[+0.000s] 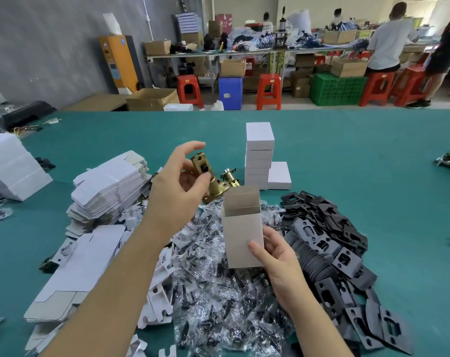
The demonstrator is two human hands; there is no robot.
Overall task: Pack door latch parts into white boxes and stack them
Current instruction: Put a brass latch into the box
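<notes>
Over a green tabletop (347, 155) with open room toward its far edge, the right hand (278, 261) gripped an upright white box (242, 235), flap open upward; the left hand (177, 184) pinched a brass latch (208, 176), its long axis tilted above the box.

Bright, even indoor light from overhead, with strongest daylight glare at the top right, washing out the far wall (424, 11) there. Soft, faint shadows only under the left hand (177, 186) and right hand (278, 256); small specular glints on the clear plastic bags (218, 292) and the brass latch (208, 176). Strong wide-angle bending toward the edges, curving the green table (360, 150) rim, with slight softness in the far workbench (270, 47) and mild compression blur throughout.
</notes>
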